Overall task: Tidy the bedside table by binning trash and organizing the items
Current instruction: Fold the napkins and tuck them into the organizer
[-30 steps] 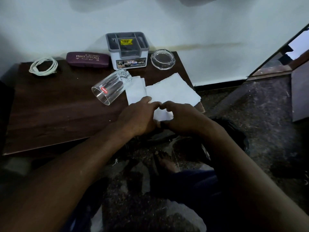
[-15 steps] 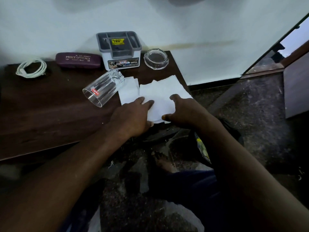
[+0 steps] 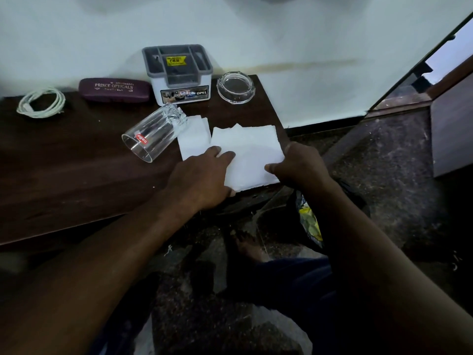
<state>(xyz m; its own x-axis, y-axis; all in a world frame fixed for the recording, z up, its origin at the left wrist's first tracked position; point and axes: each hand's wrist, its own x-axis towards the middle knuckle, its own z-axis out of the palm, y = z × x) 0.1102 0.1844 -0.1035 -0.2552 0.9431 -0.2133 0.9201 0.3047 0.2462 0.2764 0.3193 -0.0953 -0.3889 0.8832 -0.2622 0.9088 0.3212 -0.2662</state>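
1. Both hands are at the near right corner of the table (image 3: 64,162), a little apart, and both are on one white napkin (image 3: 252,149).
2. Left hand (image 3: 202,175): it lies flat with its fingers straight, pressing the napkin's left edge onto the wood. Its forearm reaches in from the lower left.
3. Right hand (image 3: 299,165): it is curled at the napkin's right edge with a fingertip on top of the paper, pinching it. I cannot see the underside of the grip.
4. The white napkin lies in layers by the table's right edge, its near edge just over the front. A second napkin (image 3: 193,139) lies touching it on the left, and the left fingertips cover where the two meet.
5. Writing I can read:
   - a red "cello" label on the glass (image 3: 153,131)
   - "PRINCE OPTICALS" in pale letters on the maroon spectacle case (image 3: 114,89)
   - "OPEL" on the front of the grey-and-white organiser box (image 3: 179,73), with a yellow price sticker on top that is too small to read
6. The glass lies on its side with its mouth toward me and its thick base against the second napkin, close to the left hand.
7. Along the wall stand a coiled white cable (image 3: 41,102), the case, the box and a clear ashtray (image 3: 235,85).
8. On the speckled floor (image 3: 384,175), below the right forearm, sits a dark bag (image 3: 311,224) with something yellow inside. A bare foot (image 3: 245,245) is beside it.
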